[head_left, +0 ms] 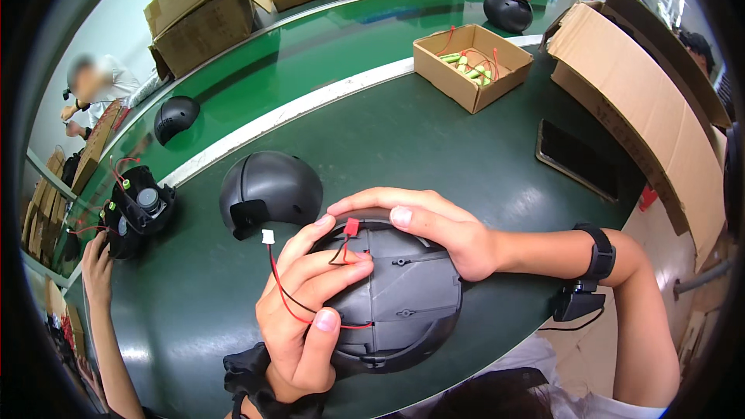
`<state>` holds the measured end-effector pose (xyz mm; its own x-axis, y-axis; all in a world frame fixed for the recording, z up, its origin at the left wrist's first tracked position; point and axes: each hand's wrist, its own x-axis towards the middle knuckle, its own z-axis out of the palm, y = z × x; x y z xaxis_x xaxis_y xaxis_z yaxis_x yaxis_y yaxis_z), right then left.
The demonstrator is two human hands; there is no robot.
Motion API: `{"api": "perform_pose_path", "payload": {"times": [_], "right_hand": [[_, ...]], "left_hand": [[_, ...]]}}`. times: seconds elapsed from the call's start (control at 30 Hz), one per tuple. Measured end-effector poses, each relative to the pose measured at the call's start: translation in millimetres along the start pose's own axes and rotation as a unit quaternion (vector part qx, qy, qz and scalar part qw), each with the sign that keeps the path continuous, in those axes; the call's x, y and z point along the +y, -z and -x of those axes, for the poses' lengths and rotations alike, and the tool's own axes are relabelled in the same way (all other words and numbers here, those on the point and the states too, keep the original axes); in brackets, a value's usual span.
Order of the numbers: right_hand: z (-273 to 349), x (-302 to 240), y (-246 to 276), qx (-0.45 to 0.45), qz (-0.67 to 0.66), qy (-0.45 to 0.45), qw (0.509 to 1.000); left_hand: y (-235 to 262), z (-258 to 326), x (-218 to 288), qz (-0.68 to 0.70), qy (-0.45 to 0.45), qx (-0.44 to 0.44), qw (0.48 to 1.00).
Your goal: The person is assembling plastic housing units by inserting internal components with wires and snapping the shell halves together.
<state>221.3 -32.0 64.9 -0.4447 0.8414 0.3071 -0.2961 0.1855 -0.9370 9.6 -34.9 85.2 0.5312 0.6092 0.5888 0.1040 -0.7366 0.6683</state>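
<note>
Your left hand (pixel 306 310) pinches the red and black wires (pixel 289 295) against the grey dome shell (pixel 403 295) (hollow side up, at the green table's (pixel 434 140) near edge). Your right hand (pixel 431 229) clasps its far rim.

One head-worn fisheye looks steeply down, close over the green table (pixel 434 140).

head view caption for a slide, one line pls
Both hands, left and right, hold a grey shell with red-black wires.
</note>
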Motion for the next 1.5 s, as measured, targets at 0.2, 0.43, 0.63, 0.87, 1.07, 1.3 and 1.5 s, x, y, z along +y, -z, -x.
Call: {"api": "perform_pose_path", "payload": {"times": [0.2,0.43,0.63,0.87,1.07,1.3,1.5], "right_hand": [[5.5,-1.3,-7.3,0.107,0.048,0.021,0.993],[11.2,-0.7,-5.0,0.172,0.052,0.032,0.983],[7.4,-3.5,11.3,0.118,0.086,0.049,0.988],[8.8,-27.9,-2.3,0.107,0.173,0.125,0.971],[9.8,-11.2,7.3,0.134,0.096,0.034,0.986],[-56.4,-7.5,71.3,0.183,0.038,0.022,0.982],[-226.7,17.4,145.7,0.432,0.35,0.11,0.824]], "left_hand": [[0.3,1.2,-10.1,-0.07,-0.008,0.072,0.995],[-18.8,14.6,-8.2,0.041,0.09,0.013,0.995],[-21.1,16.2,-13.9,0.039,0.078,0.021,0.996],[-17.5,9.9,-9.2,0.0,-0.041,0.06,0.997],[-15.3,8.7,-7.6,0.019,0.112,-0.047,0.992],[-8.6,17.5,-29.5,-0.02,0.014,0.157,0.987],[-12.2,15.4,-27.1,-0.032,-0.031,0.127,0.991]]}}
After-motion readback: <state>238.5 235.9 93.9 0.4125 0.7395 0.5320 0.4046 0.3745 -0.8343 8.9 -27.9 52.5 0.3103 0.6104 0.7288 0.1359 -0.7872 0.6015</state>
